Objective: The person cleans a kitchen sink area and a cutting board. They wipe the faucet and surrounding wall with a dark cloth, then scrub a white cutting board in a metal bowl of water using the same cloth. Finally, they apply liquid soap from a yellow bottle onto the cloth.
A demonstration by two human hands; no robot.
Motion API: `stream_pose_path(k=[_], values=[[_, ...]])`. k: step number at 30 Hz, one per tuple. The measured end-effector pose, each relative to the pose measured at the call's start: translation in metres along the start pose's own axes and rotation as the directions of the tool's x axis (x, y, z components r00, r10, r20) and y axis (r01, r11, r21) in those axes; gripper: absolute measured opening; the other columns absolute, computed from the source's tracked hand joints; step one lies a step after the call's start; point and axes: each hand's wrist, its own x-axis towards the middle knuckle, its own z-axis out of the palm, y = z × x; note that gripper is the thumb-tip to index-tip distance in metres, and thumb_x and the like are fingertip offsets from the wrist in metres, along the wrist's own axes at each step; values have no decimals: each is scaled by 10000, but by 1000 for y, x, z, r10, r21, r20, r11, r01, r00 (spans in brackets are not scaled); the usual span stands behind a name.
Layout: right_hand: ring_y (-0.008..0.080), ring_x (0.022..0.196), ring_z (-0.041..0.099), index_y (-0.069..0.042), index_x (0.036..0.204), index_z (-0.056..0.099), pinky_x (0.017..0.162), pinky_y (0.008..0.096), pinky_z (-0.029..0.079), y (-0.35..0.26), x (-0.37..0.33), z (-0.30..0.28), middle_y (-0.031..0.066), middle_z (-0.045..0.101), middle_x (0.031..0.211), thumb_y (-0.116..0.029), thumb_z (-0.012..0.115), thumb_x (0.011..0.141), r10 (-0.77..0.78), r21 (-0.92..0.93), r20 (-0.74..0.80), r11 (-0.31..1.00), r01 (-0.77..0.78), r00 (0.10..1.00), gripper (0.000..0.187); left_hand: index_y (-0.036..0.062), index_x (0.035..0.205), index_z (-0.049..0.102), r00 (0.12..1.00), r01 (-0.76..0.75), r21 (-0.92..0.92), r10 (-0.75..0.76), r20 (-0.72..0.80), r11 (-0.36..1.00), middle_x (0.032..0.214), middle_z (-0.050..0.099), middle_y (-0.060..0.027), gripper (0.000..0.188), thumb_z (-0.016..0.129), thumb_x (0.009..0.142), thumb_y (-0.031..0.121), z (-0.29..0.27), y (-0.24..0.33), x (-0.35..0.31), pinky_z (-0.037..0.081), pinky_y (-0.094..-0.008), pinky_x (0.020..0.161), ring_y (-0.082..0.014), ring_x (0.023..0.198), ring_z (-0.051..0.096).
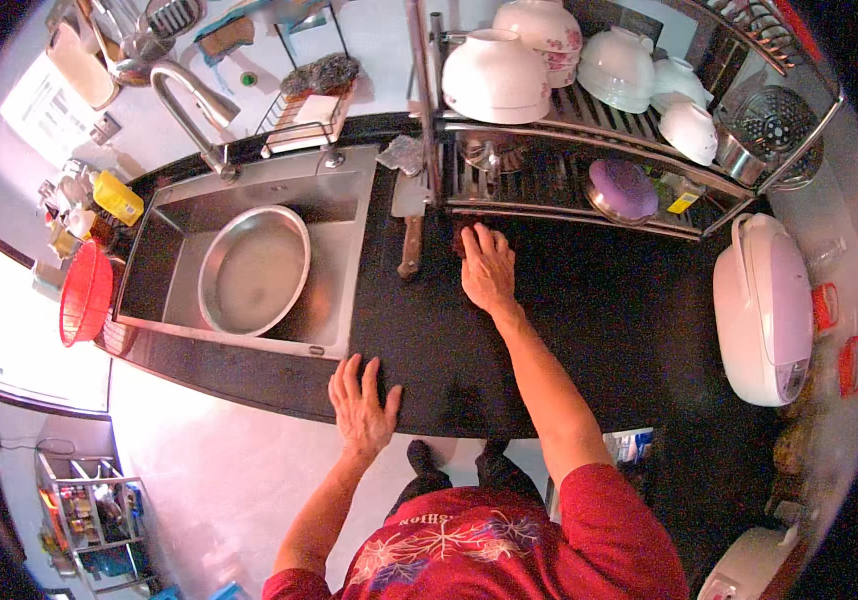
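Note:
My right hand (489,268) reaches across the black countertop (439,340) to just below the dish rack. Its fingers are bent together over a small dark reddish-brown thing (459,241), mostly hidden under them; I cannot tell what kind it is. Spread over the counter's front edge, my left hand (361,408) rests with nothing in it, close to the sink's near right corner. Left of my right hand lies a cleaver (410,215) with a wooden handle pointing toward me. A crumpled clear plastic piece (401,155) is at its blade end.
The steel sink (334,300) holds a round metal basin (294,290) under a faucet (189,100). A red basket (86,292) stands to its left. The metal dish rack (569,216) carries upturned bowls (495,78) and a purple round item (622,190). A rice cooker (764,310) stands at right.

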Motion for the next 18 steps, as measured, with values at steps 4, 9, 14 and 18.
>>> stream_pose_path(k=[4,9,14,18], values=[[337,1049,445,-55,1135,494,828,454,418,-40,-10,-12,106,473,1193,-82,547,736,-144,97,-8,985,144,990,404,56,1242,415,999,-35,-21,35,-6,999,1282,363,-188,566,625,778,301,-4,-13,11,203,-501,1027,-368,1228,297],[323,1065,441,-38,1136,501,864,427,404,-120,-90,-48,121,460,1221,-116,555,719,-383,274,147,901,335,912,428,57,1237,418,994,-95,-174,101,29,980,1263,399,-158,533,607,796,288,-11,-31,-3,181,-513,1035,-338,1230,316],[313,1107,428,-42,1143,499,866,417,397,-173,-94,-37,123,452,1218,-127,515,762,-326,283,143,918,277,935,390,49,1219,431,996,-86,-121,82,-44,989,1221,449,-132,507,615,789,246,-37,-70,7,187,-490,1035,-304,1215,364],[316,1098,431,-35,1134,496,881,427,383,-180,-37,14,131,455,1197,-139,485,786,-246,226,77,948,223,966,363,41,1220,424,998,-47,-144,42,-39,989,1238,432,-151,489,598,809,241,-28,-86,8,191,-506,1032,-331,1233,335]])
